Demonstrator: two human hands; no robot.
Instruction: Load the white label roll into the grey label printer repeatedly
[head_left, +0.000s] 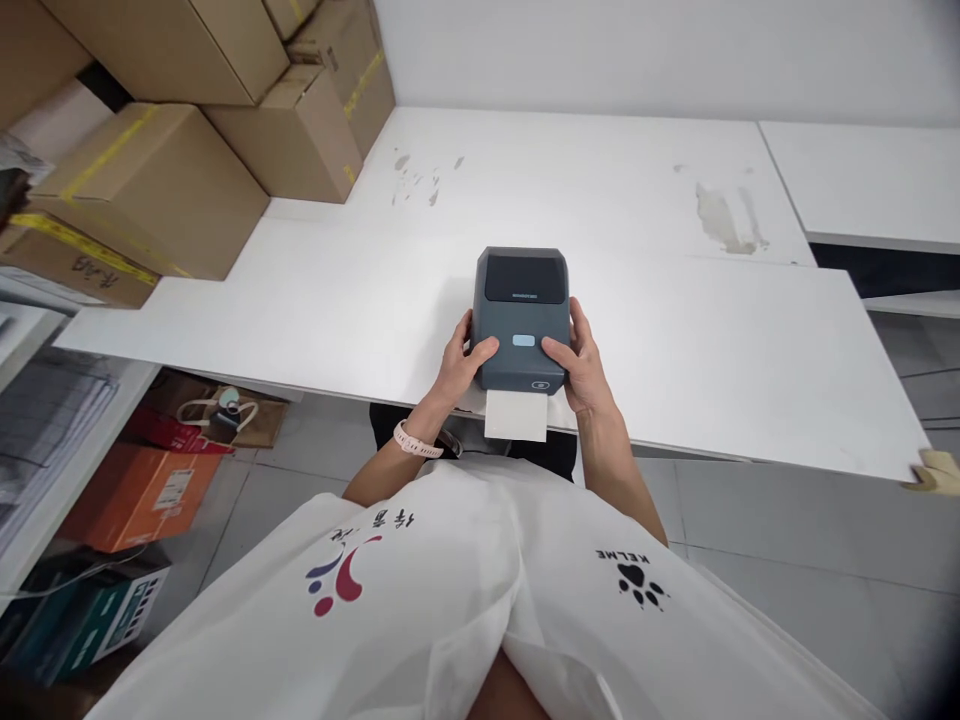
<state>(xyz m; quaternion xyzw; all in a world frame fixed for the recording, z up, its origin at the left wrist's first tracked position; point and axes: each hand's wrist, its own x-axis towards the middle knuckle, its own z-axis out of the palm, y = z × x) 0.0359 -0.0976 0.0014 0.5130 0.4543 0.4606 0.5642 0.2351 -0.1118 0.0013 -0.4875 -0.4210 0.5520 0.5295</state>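
Printer (522,318), dark grey, at near edge of white desk (315,300); white paper (516,415) hangs from front slot over edge. Far left: cardboard boxes (150,180) stacked at desk corner, orange box (135,495) on floor below. Left hand (461,362) grasps printer's left side, fingers wrapped, thumb on top; pale band (417,440) on wrist. Right hand (581,360) clasps right side, thumb near blue button (523,341). Far right: second desk (862,180), apart.

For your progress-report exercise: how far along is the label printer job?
Done: the label printer stands at the table edge, a blank label out of its slot. In hand: left hand and right hand grip its sides. Left: the label is not torn off.
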